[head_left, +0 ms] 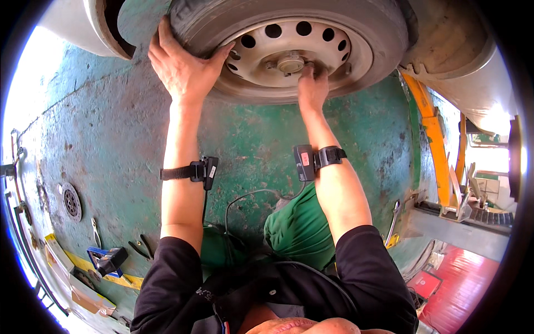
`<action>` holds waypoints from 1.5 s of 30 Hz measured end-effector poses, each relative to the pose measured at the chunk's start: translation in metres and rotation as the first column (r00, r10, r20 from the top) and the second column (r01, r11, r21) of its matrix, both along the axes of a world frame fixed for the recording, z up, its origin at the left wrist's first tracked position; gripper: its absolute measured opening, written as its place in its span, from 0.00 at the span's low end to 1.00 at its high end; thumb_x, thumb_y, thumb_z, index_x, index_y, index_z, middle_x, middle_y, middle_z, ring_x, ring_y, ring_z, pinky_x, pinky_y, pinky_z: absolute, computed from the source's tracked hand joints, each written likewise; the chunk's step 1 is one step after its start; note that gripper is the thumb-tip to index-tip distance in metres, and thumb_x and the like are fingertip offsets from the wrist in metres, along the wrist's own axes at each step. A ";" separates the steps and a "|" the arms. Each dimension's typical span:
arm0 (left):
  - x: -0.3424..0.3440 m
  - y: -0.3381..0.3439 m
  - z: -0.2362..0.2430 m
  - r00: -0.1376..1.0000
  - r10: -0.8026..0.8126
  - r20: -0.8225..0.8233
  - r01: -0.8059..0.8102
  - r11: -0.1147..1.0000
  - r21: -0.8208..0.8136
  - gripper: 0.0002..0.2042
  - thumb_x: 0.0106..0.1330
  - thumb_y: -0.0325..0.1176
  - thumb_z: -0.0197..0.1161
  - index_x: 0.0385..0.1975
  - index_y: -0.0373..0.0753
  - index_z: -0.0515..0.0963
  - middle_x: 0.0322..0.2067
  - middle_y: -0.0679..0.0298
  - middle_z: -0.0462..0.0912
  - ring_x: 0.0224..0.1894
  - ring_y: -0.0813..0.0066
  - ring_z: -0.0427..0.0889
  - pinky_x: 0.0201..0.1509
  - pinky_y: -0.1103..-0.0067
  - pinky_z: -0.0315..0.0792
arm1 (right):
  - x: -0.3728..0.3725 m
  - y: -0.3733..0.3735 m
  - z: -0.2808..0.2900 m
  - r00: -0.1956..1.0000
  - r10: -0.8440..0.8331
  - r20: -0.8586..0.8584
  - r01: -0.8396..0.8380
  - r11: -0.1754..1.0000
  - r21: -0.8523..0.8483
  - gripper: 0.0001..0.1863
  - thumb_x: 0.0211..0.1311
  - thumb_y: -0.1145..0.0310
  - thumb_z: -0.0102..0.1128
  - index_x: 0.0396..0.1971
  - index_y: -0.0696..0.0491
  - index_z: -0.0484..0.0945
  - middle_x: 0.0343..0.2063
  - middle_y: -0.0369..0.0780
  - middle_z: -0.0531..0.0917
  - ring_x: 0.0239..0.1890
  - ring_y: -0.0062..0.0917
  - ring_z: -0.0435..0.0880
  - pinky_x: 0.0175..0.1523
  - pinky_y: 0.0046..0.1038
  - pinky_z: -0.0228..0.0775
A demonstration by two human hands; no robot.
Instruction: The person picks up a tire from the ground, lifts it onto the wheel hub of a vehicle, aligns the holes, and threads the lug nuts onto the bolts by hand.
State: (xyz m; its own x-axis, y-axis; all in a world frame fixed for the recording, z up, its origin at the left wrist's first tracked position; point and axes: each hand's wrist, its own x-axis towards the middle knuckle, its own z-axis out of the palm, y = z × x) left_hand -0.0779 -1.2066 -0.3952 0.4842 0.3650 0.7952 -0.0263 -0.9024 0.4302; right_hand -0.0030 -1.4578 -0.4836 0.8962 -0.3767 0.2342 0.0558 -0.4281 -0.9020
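The round wheel with a black rubber tyre and a pale, perforated steel rim (pixel 267 42) stands at the far middle, its broad face toward the person and its axle seemingly running near to far. Its round metal hub centre (pixel 290 64) lies just left of the right hand (pixel 313 89), clearly the nearer hand to it. That hand's fingertips bunch beside the hub; whether they clasp anything I cannot tell. The left hand (pixel 186 69) grasps the wheel's left edge, fingers outside, thumb toward the rim. Nearer lies the worn green floor (pixel 253 136); an orange metal arm (pixel 429 125) rises right.
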 end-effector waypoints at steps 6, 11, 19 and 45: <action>-0.005 0.012 -0.038 0.996 0.024 -0.089 -0.043 0.974 -0.222 0.59 0.39 0.53 0.80 0.66 0.27 0.50 0.56 0.39 0.62 0.59 0.42 0.63 0.63 0.56 0.61 | -0.026 0.015 0.037 0.994 -0.064 -0.093 0.019 0.904 -0.428 0.18 0.56 0.69 0.53 0.42 0.66 0.70 0.33 0.63 0.81 0.43 0.57 0.79 0.51 0.51 0.69; -0.005 0.013 -0.058 0.982 0.020 -0.188 -0.083 0.939 -0.333 0.59 0.39 0.53 0.80 0.65 0.25 0.50 0.56 0.39 0.62 0.61 0.41 0.63 0.66 0.58 0.60 | -0.023 0.004 0.033 0.951 0.063 -0.303 -0.234 0.787 -0.570 0.21 0.56 0.70 0.54 0.47 0.64 0.66 0.36 0.60 0.81 0.43 0.57 0.79 0.49 0.51 0.71; -0.006 0.018 -0.089 0.988 0.001 -0.156 -0.066 0.907 -0.416 0.58 0.39 0.53 0.81 0.64 0.24 0.51 0.57 0.40 0.63 0.61 0.44 0.64 0.66 0.60 0.61 | -0.035 0.011 0.048 0.926 0.091 -0.367 -0.314 0.727 -0.611 0.14 0.55 0.69 0.55 0.38 0.63 0.74 0.34 0.58 0.83 0.43 0.53 0.81 0.49 0.49 0.72; -0.007 0.015 -0.007 0.987 -0.076 -0.142 0.042 0.974 -0.223 0.59 0.39 0.54 0.81 0.65 0.25 0.53 0.58 0.38 0.64 0.62 0.43 0.64 0.66 0.61 0.62 | -0.017 0.001 0.018 0.971 0.133 -0.198 -0.157 0.981 -0.110 0.20 0.67 0.59 0.52 0.34 0.66 0.77 0.30 0.58 0.82 0.38 0.54 0.81 0.44 0.44 0.71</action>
